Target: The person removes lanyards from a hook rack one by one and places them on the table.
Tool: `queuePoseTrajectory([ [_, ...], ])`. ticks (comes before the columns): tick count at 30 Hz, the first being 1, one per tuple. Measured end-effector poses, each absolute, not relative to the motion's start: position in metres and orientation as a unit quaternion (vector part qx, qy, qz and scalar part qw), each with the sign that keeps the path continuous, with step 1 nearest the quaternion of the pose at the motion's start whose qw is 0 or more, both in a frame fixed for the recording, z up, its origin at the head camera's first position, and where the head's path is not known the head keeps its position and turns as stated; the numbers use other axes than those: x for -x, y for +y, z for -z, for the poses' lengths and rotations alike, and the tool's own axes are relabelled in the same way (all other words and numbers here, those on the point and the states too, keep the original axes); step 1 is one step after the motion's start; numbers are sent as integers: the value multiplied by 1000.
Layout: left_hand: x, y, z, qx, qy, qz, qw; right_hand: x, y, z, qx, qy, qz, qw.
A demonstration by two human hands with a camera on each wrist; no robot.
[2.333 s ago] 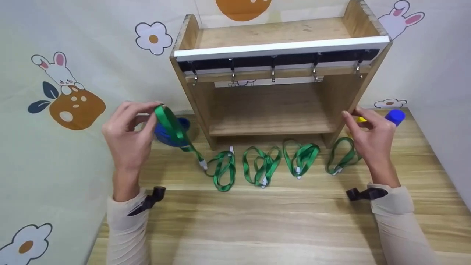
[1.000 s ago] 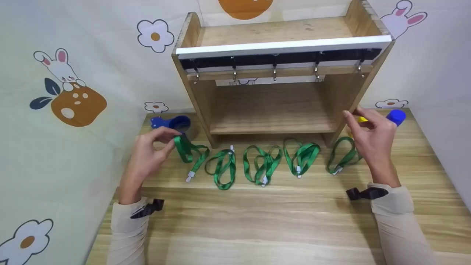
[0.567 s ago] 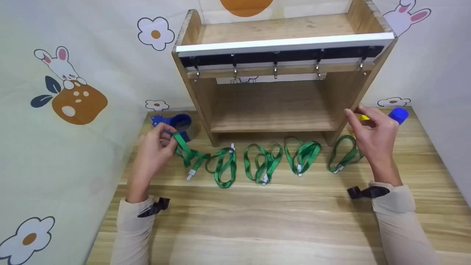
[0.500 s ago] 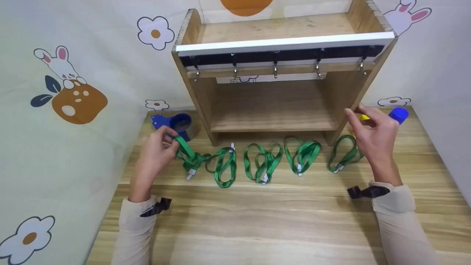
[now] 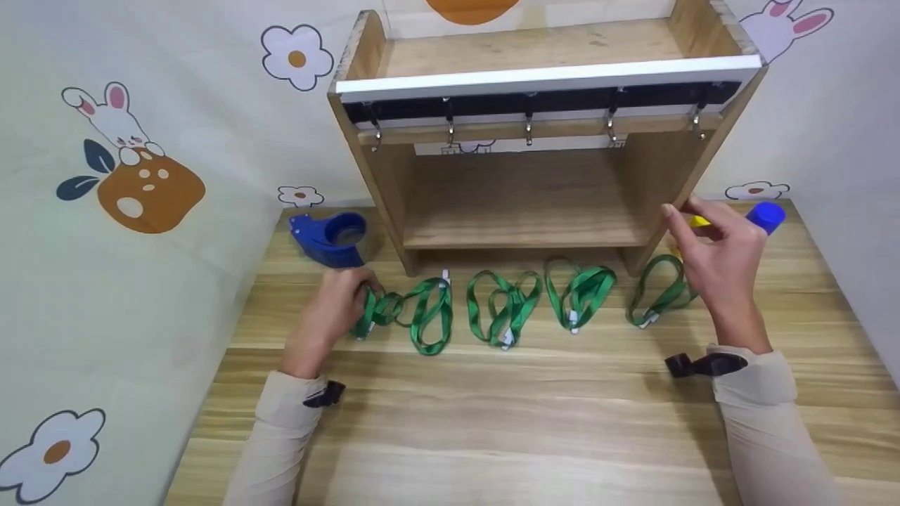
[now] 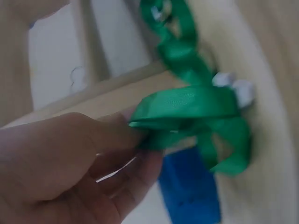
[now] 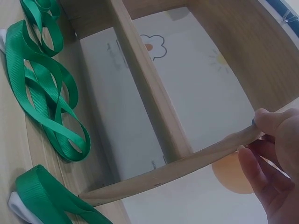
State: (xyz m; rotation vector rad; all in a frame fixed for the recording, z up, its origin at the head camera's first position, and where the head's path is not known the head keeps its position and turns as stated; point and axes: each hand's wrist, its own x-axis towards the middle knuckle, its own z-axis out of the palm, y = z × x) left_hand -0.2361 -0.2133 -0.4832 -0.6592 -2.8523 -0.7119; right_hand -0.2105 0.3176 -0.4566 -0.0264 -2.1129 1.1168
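Note:
My left hand [image 5: 336, 306] is low over the table at the left end of a row of green lanyards. In the left wrist view its thumb and fingers pinch a folded loop of green lanyard [image 6: 187, 103], whose white clip [image 6: 244, 92] hangs beyond. The lanyard's far part lies on the table beside a second lanyard [image 5: 444, 316]. With thumb and fingertips my right hand [image 5: 724, 256] grips the front edge of the wooden shelf's right side panel [image 7: 182, 173]. Several metal hooks [image 5: 529, 130] along the shelf's front rail carry nothing.
A blue tape dispenser [image 5: 327, 237] stands behind my left hand. More lanyards [image 5: 503, 309] lie spread before the shelf [image 5: 520, 242]. A blue-capped object [image 5: 766, 216] and something yellow [image 5: 701, 221] are partly hidden behind my right hand.
My left hand has come down and to the right with the lanyard, from raised at the left to table level by the row. My right hand stays on the shelf panel.

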Motion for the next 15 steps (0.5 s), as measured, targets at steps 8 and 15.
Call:
queuePoseTrajectory([
  [8, 235, -202, 493, 233, -941, 243, 35, 211, 318, 458, 6, -821, -437, 367],
  [15, 226, -207, 495, 223, -948, 222, -42, 211, 319, 458, 11, -821, -439, 364],
])
